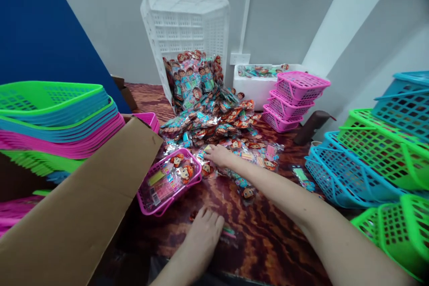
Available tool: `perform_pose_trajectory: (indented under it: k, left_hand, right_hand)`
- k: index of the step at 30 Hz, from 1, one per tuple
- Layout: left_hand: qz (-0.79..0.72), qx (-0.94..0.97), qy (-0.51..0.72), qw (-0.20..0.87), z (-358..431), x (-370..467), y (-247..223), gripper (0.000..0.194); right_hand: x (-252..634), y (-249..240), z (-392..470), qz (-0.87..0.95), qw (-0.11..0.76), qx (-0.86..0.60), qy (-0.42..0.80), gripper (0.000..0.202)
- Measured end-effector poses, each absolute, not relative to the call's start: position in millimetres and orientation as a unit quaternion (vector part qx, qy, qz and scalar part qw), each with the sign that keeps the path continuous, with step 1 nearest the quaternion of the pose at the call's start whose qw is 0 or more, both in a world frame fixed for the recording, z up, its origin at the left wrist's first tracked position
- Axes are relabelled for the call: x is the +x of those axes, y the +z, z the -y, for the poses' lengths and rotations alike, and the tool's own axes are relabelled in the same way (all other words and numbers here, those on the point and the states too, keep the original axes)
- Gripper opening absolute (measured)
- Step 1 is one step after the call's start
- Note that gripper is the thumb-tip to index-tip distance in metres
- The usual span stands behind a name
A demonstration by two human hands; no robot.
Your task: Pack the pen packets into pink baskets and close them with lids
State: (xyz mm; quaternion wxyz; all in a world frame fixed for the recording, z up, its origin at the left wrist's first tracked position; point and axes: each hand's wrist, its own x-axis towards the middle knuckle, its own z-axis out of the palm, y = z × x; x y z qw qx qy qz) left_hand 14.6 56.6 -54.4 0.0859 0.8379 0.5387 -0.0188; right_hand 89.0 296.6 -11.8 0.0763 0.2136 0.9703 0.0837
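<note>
My left hand (205, 232) lies low over the table near the front edge, its fingers curled over a clear plastic packet (229, 232) that sticks out on both sides. My right hand (219, 156) reaches across to the near side of the heap, with its fingers closed on a packet (208, 148) showing a yellow patch. Between the box and my hands, a pink plastic basket (197, 170) stands tilted and holds packets with red-haired cartoon figures (186, 172). Behind my right hand rises a large heap of similar packets (214, 120).
A white crate (187, 2) lies tipped behind the heap, beside a white foam box (250, 87). Pink baskets (288, 103) are stacked at the back right. Blue and green baskets (355, 174) line the right. An open cardboard box (100, 187) and nested baskets (67, 120) occupy the left.
</note>
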Motion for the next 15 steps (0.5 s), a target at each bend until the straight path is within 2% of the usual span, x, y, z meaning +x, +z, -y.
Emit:
perform_pose_trajectory:
  k: [9, 12, 15]
  left_hand:
    - [-0.556, 0.817, -0.006, 0.153, -48.6, -7.6, -69.0, 0.005]
    - [-0.553, 0.819, 0.005, 0.152, -51.7, -5.6, -72.2, 0.003]
    - [-0.553, 0.820, 0.007, 0.144, -53.8, -4.6, -77.7, 0.005]
  right_hand:
    - [84.0, -3.8, -321.5, -0.971, 0.099, 0.197, 0.092, 0.021]
    - [64.5, -5.5, -332.1, -0.968, 0.112, 0.212, 0.072, 0.026]
    - [44.3, -13.8, -342.6, -0.963, 0.130, 0.233, 0.049, 0.040]
